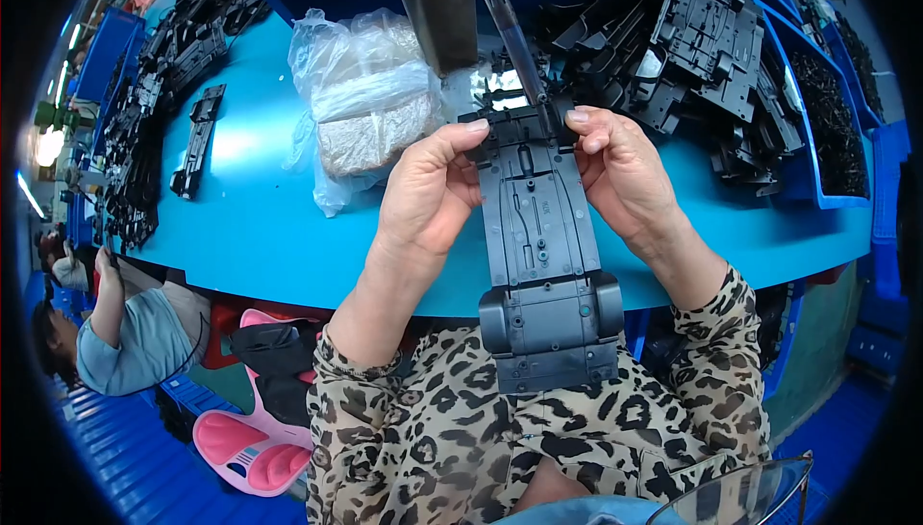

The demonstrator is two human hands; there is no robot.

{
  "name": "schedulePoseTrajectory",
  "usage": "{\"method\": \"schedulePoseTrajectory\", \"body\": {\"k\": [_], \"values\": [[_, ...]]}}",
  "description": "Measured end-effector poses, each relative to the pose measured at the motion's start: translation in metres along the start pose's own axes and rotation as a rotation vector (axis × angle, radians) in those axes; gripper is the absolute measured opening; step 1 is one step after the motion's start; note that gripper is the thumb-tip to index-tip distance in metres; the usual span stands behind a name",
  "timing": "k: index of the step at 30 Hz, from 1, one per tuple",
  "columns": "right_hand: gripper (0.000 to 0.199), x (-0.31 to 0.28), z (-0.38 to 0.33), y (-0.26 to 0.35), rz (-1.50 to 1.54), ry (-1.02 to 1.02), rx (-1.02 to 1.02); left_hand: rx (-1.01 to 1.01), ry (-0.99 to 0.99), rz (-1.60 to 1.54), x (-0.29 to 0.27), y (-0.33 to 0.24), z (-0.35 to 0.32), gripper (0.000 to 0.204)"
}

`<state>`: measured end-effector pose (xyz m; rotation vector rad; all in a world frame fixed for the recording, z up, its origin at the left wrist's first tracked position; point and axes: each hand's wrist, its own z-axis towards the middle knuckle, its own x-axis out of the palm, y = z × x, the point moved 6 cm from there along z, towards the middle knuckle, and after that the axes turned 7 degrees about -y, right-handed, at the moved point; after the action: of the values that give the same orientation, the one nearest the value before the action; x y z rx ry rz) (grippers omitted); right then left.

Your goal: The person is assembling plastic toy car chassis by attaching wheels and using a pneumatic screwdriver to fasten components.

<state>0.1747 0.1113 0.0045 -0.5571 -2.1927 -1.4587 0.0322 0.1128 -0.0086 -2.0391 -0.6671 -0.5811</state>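
A long black plastic toy-car chassis is gripped by its far end between both of my hands, its near end reaching back over my lap. Closed on the left edge is my left hand, thumb on top. My right hand grips the right edge the same way, its thumb near the far corner. From above, a slanted metal tool shaft with a yellowish upper part comes down to the chassis's far end, between my thumbs. Whether its tip touches the plastic I cannot make out.
On the blue table lie a plastic-wrapped bundle, a single black part and black part piles at left. More chassis are heaped right, beside a blue bin of small dark pieces. Another person sits left.
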Motion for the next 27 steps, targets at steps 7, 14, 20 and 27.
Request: {"method": "schedulePoseTrajectory", "body": {"k": [7,14,20,27], "values": [[0.015,0.003,0.003,0.001,-0.006,-0.003,0.003,-0.015,0.015,-0.024,-0.003,0.000,0.004,0.008],[0.015,0.004,0.004,0.001,-0.015,-0.006,0.015,-0.118,0.009,-0.121,-0.008,0.007,0.010,0.009],[0.015,0.006,0.001,0.003,-0.012,-0.013,0.014,-0.127,0.042,-0.100,-0.006,0.005,0.008,0.012],[0.014,0.006,0.000,0.005,0.012,-0.007,0.005,-0.025,0.061,-0.082,0.002,-0.002,0.001,0.013]]}}
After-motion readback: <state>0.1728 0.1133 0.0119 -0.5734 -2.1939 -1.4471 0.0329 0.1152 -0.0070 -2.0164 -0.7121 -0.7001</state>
